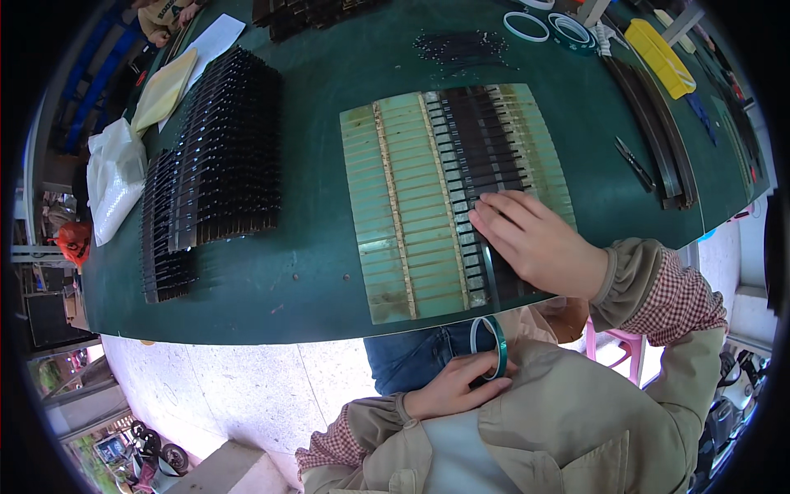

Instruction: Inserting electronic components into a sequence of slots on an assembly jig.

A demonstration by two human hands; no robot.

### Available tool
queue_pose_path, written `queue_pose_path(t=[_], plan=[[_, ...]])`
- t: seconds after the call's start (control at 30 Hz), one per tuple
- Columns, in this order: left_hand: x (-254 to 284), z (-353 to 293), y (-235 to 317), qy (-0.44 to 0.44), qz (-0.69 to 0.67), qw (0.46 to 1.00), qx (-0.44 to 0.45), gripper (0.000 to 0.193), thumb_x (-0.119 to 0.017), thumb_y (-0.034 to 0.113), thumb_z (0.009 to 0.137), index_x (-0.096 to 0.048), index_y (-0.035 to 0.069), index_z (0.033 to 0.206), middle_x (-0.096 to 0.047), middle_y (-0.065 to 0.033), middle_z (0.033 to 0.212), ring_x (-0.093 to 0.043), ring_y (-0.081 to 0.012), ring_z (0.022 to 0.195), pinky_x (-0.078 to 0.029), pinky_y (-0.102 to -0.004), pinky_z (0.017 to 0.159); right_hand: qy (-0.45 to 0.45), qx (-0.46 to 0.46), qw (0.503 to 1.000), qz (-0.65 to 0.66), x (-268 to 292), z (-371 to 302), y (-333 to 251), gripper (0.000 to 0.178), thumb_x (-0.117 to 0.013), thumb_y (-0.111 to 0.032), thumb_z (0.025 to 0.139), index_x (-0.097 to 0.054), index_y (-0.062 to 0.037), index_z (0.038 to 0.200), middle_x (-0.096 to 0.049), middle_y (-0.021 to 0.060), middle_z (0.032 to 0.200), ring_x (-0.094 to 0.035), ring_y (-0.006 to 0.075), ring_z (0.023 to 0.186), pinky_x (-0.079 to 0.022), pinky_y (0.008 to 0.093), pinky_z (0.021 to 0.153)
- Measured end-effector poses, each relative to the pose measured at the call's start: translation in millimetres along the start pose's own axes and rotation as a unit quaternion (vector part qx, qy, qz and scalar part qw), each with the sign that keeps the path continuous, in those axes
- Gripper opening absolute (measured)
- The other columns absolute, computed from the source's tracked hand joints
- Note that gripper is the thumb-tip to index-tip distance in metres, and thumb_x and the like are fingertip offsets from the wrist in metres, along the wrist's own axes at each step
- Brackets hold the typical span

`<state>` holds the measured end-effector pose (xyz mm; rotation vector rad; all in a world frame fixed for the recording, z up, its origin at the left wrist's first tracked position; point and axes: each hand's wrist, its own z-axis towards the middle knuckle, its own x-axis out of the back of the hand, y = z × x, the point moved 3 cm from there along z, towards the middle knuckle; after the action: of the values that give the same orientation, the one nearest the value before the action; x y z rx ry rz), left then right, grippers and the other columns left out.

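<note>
A pale green slotted board (424, 280) with thin raised ribs lies near the table's front edge. Dark flat strips with short prongs along both sides (471, 136) sit side by side in its right half. My right hand (547, 247) rests on the lower part of these strips, fingers stretched out and holding nothing. Just below the table edge my left hand (461, 385) is closed around a roll of green tape (500, 350). A narrow shiny band runs along the strips beside my right fingers; its lower end comes close to the roll.
A tall stack of dark pronged strips (226, 152) stands to the left, beside a white plastic bag (115, 173). Loose dark pins (462, 48) and tape rolls (527, 27) lie at the back. Snips (634, 162), long dark bars (654, 123) and a yellow tray (658, 58) occupy the right.
</note>
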<state>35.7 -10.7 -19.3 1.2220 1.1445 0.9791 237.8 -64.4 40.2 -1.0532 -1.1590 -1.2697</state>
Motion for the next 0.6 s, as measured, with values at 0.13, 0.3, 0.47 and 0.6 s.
queue_pose_path(t=[0.13, 0.3, 0.47, 0.6], plan=[[-1.3, -0.7, -2.7, 0.003, -0.008, 1.000, 0.013, 0.024, -0.064, 0.016, 0.093, -0.059, 0.001, 0.112, -0.063, -0.0110, 0.092, -0.063, -0.0220, 0.081, -0.050, -0.0316, 0.075, 0.057, -0.042, 0.992, 0.103, 12.5, -5.2, 23.1, 0.048, -0.058, -0.007, 0.074, -0.057, 0.0037, 0.121, -0.053, 0.0174, 0.123, -0.049, 0.0365, 0.118, -0.041, 0.0457, 0.099], [-0.6, 1.3, -0.7, 0.005, -0.008, 1.000, 0.005, 0.025, -0.064, 0.016, 0.093, -0.058, 0.001, 0.112, -0.062, -0.0104, 0.091, -0.062, -0.0208, 0.081, -0.050, -0.0311, 0.074, 0.003, 0.008, 1.000, -0.001, 0.5, -7.3, -5.3, 0.047, -0.056, -0.010, 0.076, -0.056, 0.0058, 0.121, -0.053, 0.0168, 0.123, -0.049, 0.0344, 0.118, -0.041, 0.0451, 0.100], [-2.7, -2.2, -3.8, 0.007, 0.003, 1.000, 0.011, 0.023, -0.065, 0.011, 0.092, -0.062, 0.001, 0.112, -0.067, -0.0095, 0.098, -0.065, -0.0186, 0.084, -0.051, -0.0287, 0.073, 0.009, -0.011, 0.993, 0.118, 10.2, -6.5, 3.5, 0.048, -0.053, -0.011, 0.078, -0.054, 0.0087, 0.122, -0.053, 0.0165, 0.121, -0.050, 0.0329, 0.117, -0.041, 0.0452, 0.100], [0.5, 1.9, -1.0, 0.019, 0.004, 0.999, 0.025, 0.023, -0.065, 0.011, 0.092, -0.062, 0.001, 0.112, -0.067, -0.0090, 0.098, -0.066, -0.0179, 0.083, -0.051, -0.0286, 0.072, 0.000, 0.008, 0.997, 0.078, 7.6, -8.4, -5.2, 0.049, -0.054, -0.010, 0.078, -0.054, 0.0080, 0.123, -0.053, 0.0166, 0.120, -0.050, 0.0325, 0.116, -0.041, 0.0458, 0.100]])
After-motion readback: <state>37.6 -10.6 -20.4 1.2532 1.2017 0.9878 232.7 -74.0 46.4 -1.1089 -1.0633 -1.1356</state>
